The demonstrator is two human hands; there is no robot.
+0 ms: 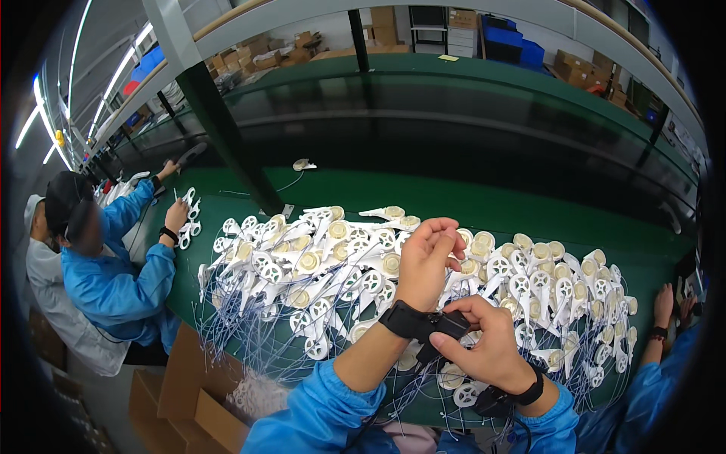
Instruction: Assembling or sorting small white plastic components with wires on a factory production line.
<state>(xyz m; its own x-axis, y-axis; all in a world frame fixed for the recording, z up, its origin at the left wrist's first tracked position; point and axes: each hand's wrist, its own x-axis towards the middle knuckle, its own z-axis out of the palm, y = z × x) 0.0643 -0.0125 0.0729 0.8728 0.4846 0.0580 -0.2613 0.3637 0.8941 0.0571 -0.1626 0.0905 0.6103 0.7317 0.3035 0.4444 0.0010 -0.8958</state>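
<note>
Across the green table (469,206) we see a heap of white parts (340,253) reaching toward its right edge. Near the front edge, our right hand (488,340) pinches a black box (452,325) beside our left wrist's black strap (404,321); our left hand (429,261) hangs farther in, fingers loosely curled.

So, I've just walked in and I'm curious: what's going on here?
The right hand grips a black box by the band on the left wrist; the left hand is raised, apparently empty. White parts with thin wires lie heaped on the green table. At left, a co-worker in blue has one hand at more parts.
</note>
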